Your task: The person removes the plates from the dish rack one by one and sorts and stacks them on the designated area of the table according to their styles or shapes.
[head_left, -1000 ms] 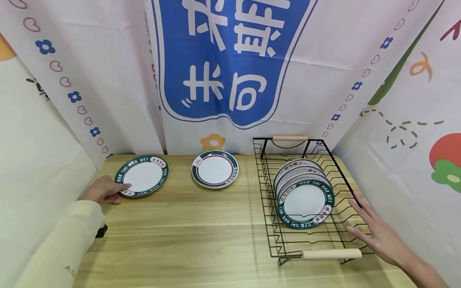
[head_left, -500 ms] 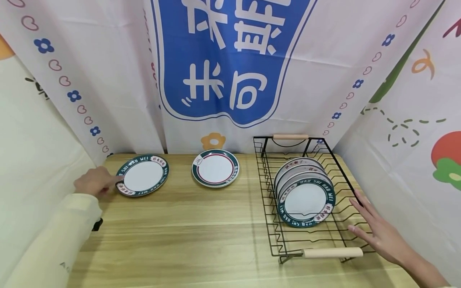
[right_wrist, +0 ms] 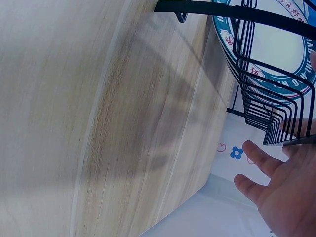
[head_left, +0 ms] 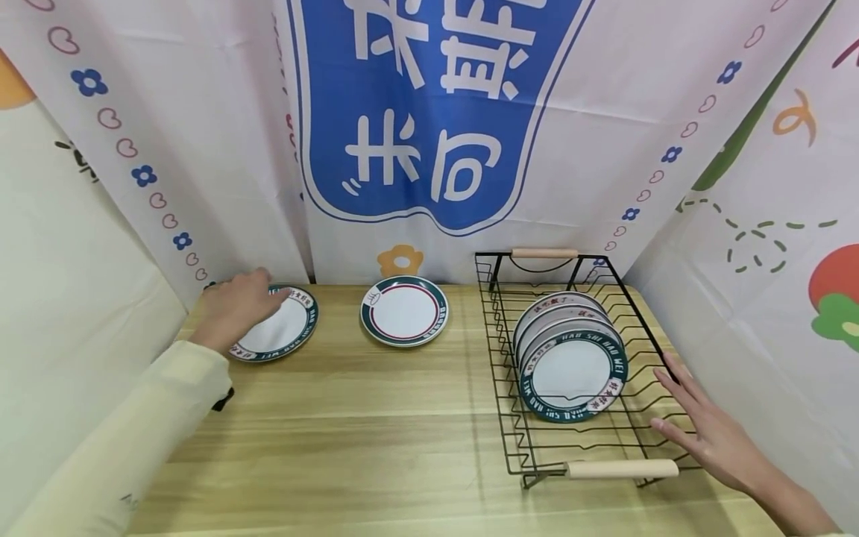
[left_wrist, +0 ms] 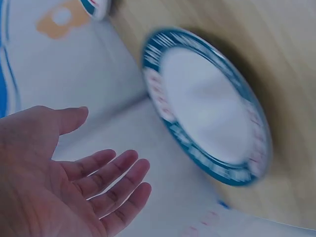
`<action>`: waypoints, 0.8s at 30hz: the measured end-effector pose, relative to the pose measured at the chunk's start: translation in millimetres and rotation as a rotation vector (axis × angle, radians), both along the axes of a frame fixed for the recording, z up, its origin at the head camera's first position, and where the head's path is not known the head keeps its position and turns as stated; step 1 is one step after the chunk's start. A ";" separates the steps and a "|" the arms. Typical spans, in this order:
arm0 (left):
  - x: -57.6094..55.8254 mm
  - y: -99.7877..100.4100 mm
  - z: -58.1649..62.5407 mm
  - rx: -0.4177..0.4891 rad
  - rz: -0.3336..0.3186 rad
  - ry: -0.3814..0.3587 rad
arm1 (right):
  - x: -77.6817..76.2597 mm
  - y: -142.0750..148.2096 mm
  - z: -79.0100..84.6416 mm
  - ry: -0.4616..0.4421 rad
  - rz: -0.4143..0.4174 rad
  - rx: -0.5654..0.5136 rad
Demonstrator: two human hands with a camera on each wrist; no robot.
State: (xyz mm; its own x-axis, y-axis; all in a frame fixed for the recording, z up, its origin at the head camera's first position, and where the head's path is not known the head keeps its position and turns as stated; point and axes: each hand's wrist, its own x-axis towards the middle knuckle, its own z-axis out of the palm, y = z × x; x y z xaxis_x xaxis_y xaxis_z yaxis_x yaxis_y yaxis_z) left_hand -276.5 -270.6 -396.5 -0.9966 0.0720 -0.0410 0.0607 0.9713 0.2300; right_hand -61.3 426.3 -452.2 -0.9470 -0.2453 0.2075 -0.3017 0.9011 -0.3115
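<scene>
My left hand (head_left: pixel 236 309) hovers over the left part of a round white plate (head_left: pixel 285 328) with a green lettered rim, hiding some of it. In the left wrist view, its fingers (left_wrist: pixel 126 175) are loosely spread, hold nothing, and stand apart from the plate (left_wrist: pixel 205 106). My right hand (head_left: pixel 718 440) lies along the right side of a black wire dish rack (head_left: pixel 622 469), fingers extended with the tips at its side rail. Several plates (head_left: pixel 570 377) stand tilted in the rack, the front one green-rimmed like the plate at the left.
A white plate with a green rim and red inner ring (head_left: pixel 404 312) lies flat at the table's back edge, left of the rack. A printed cloth (head_left: pixel 416 246) hangs behind the wooden table (head_left: pixel 356 440), with more cloth at both sides.
My left hand has left the near-left rim of the plate and moved up, back and right over it. The plate stays in place. My right hand keeps its position at the rack.
</scene>
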 end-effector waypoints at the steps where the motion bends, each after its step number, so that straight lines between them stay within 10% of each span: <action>1: -0.7 10.1 3.7 -0.003 -0.009 -0.001 | 0.1 0.1 0.3 -0.001 0.000 0.000; 10: 2.0 93.2 26.7 0.040 -0.145 0.120 | 0.4 1.1 1.4 -0.002 -0.003 0.007; 24: 47.8 222.2 63.7 0.022 -0.425 0.222 | 0.0 0.8 0.2 -0.001 -0.006 -0.007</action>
State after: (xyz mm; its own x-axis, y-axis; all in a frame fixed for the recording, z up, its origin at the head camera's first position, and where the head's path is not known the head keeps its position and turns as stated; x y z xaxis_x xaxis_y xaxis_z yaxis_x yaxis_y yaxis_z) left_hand -228.6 -48.5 -332.9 -0.8631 0.4734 0.1759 0.5014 0.8448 0.1866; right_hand -61.3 427.1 -452.0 -0.9488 -0.2379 0.2078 -0.2956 0.9007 -0.3183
